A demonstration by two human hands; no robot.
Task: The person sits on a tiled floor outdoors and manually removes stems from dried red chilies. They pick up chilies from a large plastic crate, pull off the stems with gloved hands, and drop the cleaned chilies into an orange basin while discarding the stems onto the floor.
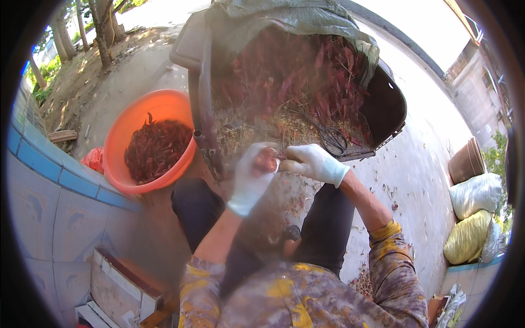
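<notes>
My left hand (255,174), in a white knit glove, is closed around reddish dried chili peppers (266,160). Gloved too, my right hand (309,164) touches the left at the fingertips and pinches the end of one dark red pepper. Both are over my lap, at the near edge of a dark cart bed (383,110). Inside the bed lies a heap of dried red chilies (295,74) with stems and loose bits. Black-handled scissors (332,137) rest on the debris just beyond my right hand. An orange plastic tub (117,135) at the left holds destemmed-looking dark red chilies (158,151).
A green woven sheet (287,14) covers the heap's far side. A tiled wall (49,197) runs along the left, with a red plastic bag (94,160) beside the tub. Filled sacks (467,235) and a brown bucket (467,160) stand at the right.
</notes>
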